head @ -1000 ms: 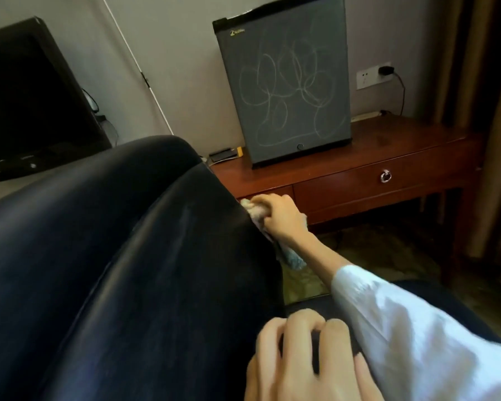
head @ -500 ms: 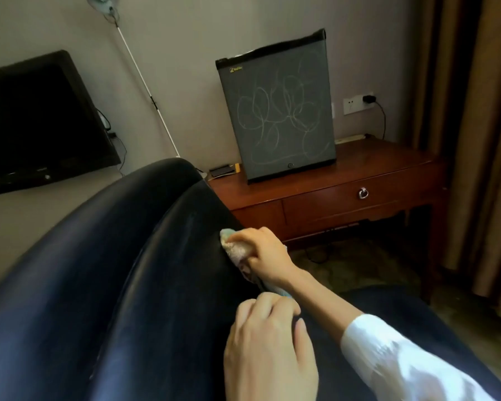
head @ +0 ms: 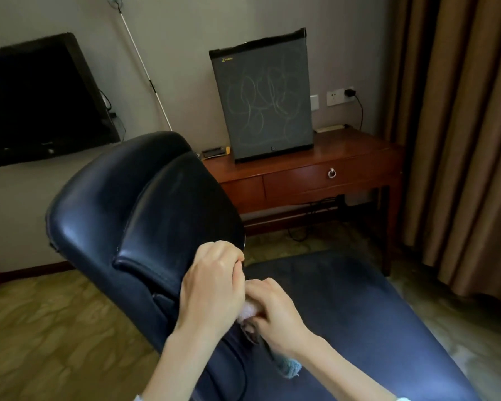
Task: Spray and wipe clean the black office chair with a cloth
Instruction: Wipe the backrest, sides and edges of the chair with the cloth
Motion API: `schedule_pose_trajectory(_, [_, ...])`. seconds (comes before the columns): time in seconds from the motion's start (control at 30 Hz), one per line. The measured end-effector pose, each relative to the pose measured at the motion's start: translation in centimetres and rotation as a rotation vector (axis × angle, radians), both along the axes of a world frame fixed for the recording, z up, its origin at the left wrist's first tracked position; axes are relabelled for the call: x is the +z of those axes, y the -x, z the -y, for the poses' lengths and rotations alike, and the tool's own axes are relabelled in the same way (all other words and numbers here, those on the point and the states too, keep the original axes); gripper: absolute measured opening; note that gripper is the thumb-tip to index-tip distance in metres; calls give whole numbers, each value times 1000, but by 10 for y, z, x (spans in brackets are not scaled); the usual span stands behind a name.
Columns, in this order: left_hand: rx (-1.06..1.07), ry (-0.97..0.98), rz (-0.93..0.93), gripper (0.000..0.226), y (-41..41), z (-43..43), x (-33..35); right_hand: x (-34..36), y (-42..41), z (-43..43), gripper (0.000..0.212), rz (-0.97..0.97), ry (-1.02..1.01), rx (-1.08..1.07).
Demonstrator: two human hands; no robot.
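Observation:
The black leather office chair [head: 145, 227] fills the lower middle of the head view, its backrest at the left and its seat stretching to the lower right. My right hand [head: 272, 314] is closed on a pale cloth [head: 250, 309], pressing it against the lower right edge of the backrest; a blue end of the cloth hangs below the wrist. My left hand [head: 211, 287] rests on the backrest edge just left of the right hand, fingers curled over the edge and touching the cloth. No spray bottle is in view.
A wooden desk [head: 315, 175] with a drawer stands behind the chair, carrying a small black fridge [head: 261, 96] with chalk-like scribbles. A black TV [head: 41, 99] hangs on the left wall. Brown curtains [head: 460, 125] hang at the right. Cables lie under the desk.
The camera has pulled back, so the whole backrest shows. My right hand slid the cloth down the backrest's right edge toward the seat, and my left hand has moved up beside it.

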State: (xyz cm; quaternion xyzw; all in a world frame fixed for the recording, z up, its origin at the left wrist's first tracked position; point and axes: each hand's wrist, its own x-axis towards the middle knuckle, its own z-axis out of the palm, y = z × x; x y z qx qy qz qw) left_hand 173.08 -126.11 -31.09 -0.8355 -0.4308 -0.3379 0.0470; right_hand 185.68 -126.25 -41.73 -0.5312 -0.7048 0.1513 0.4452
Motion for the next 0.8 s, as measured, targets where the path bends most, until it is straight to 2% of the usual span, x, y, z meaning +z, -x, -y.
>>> schedule_pose_trajectory(0.13, [-51,-120,-8,12,6,-3,-5,-20,0,27,57,-21,8,-67])
schedule_pose_trajectory(0.3, [-81,-171,-5,13,13,-18,-4,-49,6,40,54,-68,62,-105])
schedule_pose_trajectory(0.53, [-82,-141,-178,13,22,-39,-16,-76,25,32,54,-132,82,-145])
schedule_pose_trajectory(0.8, [-173,-112,-272,13,32,-72,-27,-94,57,5,52,-187,7,-277])
